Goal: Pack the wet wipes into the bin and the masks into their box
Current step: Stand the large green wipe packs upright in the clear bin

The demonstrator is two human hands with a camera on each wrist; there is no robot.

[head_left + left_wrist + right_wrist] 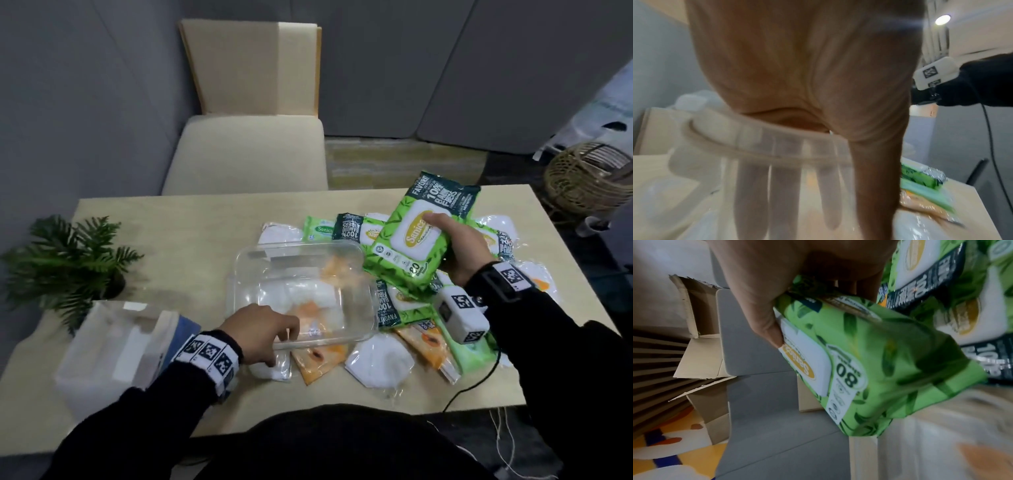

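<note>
Nearest the head camera, two black sleeves (144, 421) reach over the table (164, 240). Gripped in the right hand (459, 246) is a green wipes pack (416, 233), thumb (436, 219) curled onto its white lid and the other fingers wrapped beneath; the pack is tilted and held in the air, above the pile and just right of the bin's far right corner. From the right wrist, the thumb (764, 324) presses the lid edge of the pack (869, 363). Curled over the near rim of the clear bin (346, 339) are the fingers of the left hand (260, 329), thumb outside; the left wrist view shows those fingers (781, 186) through the bin's wall (719, 146), gripping it. Below that hand's fingertips, the bin sits on top of wrapped white masks (380, 363) and orange packs (322, 359). Under the right hand's fingers lie more green packs (349, 228) and masks. Left of the left hand stands an open white box (113, 349), and beyond it a small plant (68, 260).
</note>
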